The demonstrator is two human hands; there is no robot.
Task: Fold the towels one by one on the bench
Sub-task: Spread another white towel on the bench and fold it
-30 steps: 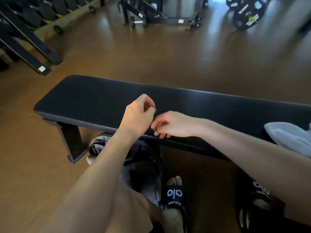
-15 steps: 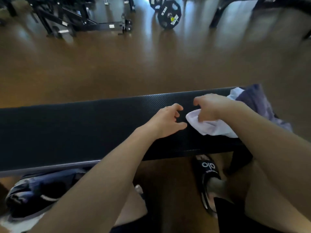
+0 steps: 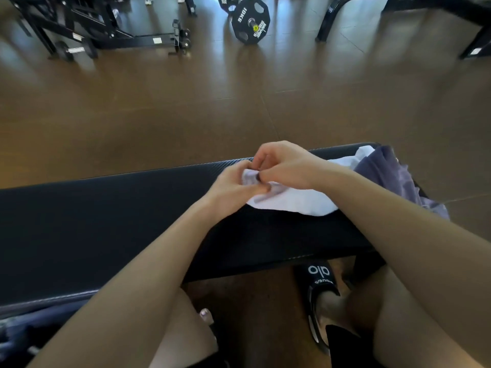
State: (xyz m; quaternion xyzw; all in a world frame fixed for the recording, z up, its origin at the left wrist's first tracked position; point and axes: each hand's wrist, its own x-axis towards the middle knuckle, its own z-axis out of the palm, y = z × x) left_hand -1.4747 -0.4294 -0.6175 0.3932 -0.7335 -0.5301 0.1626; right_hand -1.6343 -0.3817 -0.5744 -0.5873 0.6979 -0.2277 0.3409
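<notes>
Brown floor (image 3: 159,115). Far centre: black 10KG weight plate (image 3: 250,21) standing on edge. Far left: black rack frame (image 3: 111,33), small dumbbell (image 3: 73,50) beside it. Near right: black slide sandal (image 3: 320,285). Near left: dark bag (image 3: 29,330).

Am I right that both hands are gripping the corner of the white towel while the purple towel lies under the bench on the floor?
Not quite. In the head view the purple towel lies on the bench, at its right end, not on the floor. Both the left hand and the right hand do grip the white towel at its corner.
</notes>
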